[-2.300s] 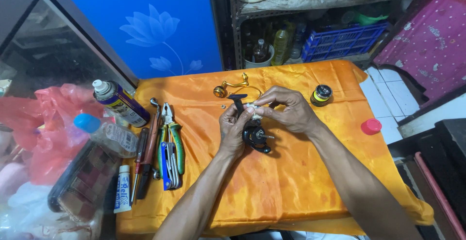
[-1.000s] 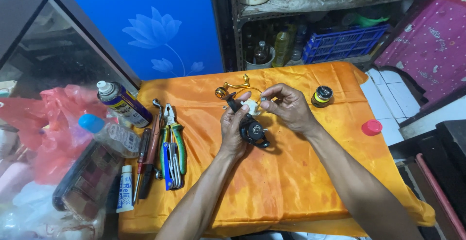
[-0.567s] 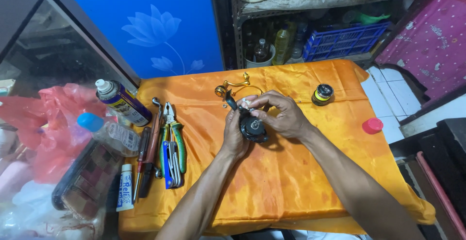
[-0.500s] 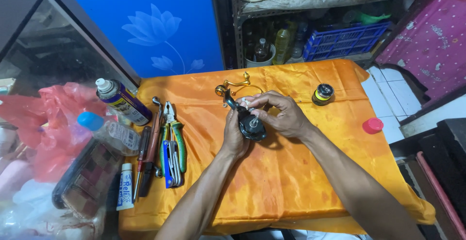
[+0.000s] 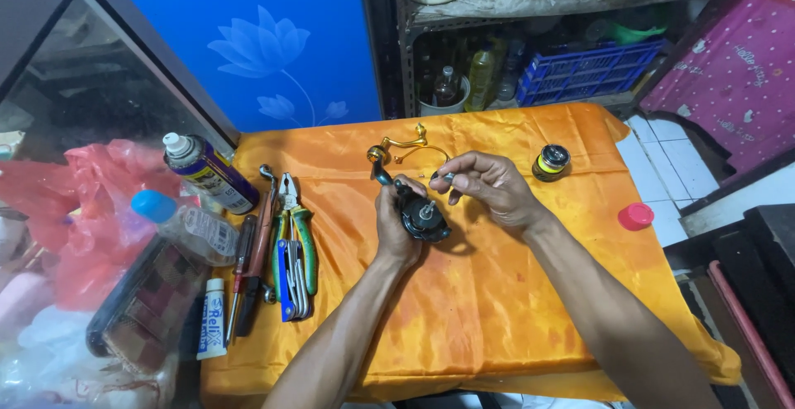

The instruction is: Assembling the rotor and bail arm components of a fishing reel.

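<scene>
Just right of the green-handled pliers [image 5: 302, 239] on the orange-clothed desk [image 5: 497, 326], the left hand [image 5: 397, 227] is wrapped around a black fishing reel body [image 5: 422, 217]. The right hand [image 5: 489, 185], just above the reel, pinches a small metal part [image 5: 445, 176] between its fingertips.

black reel body [image 5: 421, 214] | upright, shaft up | over orange cloth | small metal part [image 5: 448, 176] just above
</scene>
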